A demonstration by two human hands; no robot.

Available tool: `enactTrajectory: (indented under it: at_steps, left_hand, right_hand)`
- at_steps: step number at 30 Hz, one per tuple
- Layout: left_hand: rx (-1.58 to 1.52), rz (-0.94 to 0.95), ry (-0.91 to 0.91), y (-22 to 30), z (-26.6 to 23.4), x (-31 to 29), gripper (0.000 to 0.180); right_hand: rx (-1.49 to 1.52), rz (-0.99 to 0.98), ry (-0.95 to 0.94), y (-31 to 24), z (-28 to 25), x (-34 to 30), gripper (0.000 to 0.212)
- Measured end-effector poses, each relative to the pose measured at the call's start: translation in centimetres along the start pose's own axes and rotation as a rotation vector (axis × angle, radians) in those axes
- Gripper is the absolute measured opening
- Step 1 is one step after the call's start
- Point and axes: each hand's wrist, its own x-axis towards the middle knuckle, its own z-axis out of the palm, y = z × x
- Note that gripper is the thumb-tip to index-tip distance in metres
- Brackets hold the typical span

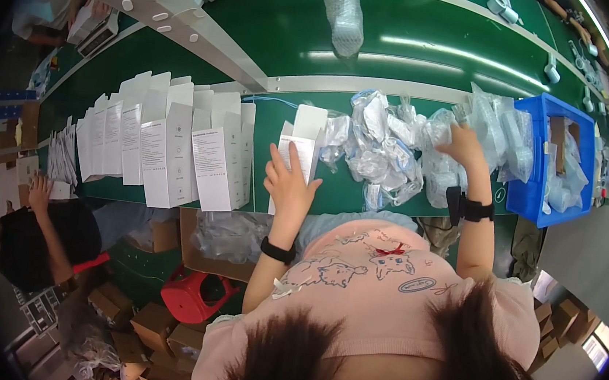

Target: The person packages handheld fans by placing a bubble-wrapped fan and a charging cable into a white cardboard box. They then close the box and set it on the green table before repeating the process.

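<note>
From where I stand, the left hand (pixel 291 189) lies against the front of a white box (pixel 308 149), fingers spread and thumb held away, not closed round it. That box stands with its flap up on the green bench (pixel 267 129), between a row of boxes (pixel 211 166) to its left and a heap of small bags (pixel 378 146) to its right. A narrow strip of green shows between box and row, room enough to slip fingers in. The heap presses close on the other side.

The right hand (pixel 461 144) is over the bubble packs (pixel 439 177), fingers bent downward; I cannot tell whether they grip one. Close beyond it, bubble pouches (pixel 488 127) lean toward the blue bin (pixel 531 160), tightening that side. A pale rail (pixel 373 86) bounds the back; the person's body is right at the front edge, where the row's nearest boxes also reach.
</note>
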Motion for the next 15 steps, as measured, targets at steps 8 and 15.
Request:
enactTrajectory:
  at_steps: [8, 15]
  left_hand:
    - [-0.491, -0.181, -0.145, -6.6, 4.2, 6.2, 0.082]
    - [-1.304, -0.179, -0.432, -7.8, 4.1, 7.0, 0.073]
  right_hand:
    - [0.376, -0.510, 0.121, -7.1, -3.8, 8.9, 0.054]
    - [0.470, -0.161, 0.114, -20.0, -2.1, 26.9, 0.070]
